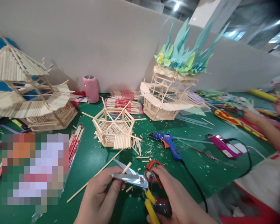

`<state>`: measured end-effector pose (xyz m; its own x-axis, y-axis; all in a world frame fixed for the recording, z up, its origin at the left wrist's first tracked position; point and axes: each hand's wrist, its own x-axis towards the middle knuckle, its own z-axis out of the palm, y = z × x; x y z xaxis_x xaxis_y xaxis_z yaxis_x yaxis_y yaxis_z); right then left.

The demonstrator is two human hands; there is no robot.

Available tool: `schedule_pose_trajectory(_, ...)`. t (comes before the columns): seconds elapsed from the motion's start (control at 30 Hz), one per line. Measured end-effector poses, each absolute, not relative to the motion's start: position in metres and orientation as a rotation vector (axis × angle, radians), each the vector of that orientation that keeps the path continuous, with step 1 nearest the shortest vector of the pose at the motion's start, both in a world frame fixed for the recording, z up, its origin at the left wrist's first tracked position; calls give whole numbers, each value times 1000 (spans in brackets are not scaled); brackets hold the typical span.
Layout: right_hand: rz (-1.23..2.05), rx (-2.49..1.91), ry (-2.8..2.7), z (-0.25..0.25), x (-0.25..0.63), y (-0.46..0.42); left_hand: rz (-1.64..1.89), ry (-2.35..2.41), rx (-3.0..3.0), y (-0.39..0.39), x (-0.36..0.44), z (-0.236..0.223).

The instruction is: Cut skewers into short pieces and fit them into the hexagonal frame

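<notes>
My left hand [100, 194] is closed on a short wooden stick [127, 167], pinched between thumb and fingers. My right hand [172, 196] grips a pair of scissors [140, 180] with red and yellow handles. The blades are spread, with the stick between them close to my left fingertips. Beyond my hands stands a small frame of wooden sticks [114, 127], with a short row of sticks fixed on its near side. A long stick [91, 180] lies on the green table [140, 214] beside my left hand. Cut bits [140, 146] are scattered near the frame.
A blue glue gun [165, 141] lies to the right, its black cord running past my right hand. Two larger stick pavilions [30, 90] stand behind, with a pink flask [91, 88] and bundled sticks [123, 105] between. A power strip [226, 146] and another person's arm [263, 124] are at right.
</notes>
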<state>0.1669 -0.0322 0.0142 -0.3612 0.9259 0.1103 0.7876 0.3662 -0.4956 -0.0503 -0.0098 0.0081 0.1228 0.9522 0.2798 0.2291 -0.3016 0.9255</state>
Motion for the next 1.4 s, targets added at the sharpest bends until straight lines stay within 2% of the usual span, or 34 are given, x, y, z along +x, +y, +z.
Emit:
schedule_pose_trajectory(0.37,781,-1509,-2113,25,162,-26,1203,1136,1911,-6,-57,10)
schedule_pose_trajectory(0.67,753,-1530,-2059,15,159,-30,1243,1110,1901,-1,-54,16)
schedule_pose_trajectory(1.23,848,-1641,-2201,37,160,-32,1191,991,2111,6,-60,19)
schedule_pose_trajectory(1.4,1017,-1732,-2160,16,163,-29,1120,960,2049,3,-63,20)
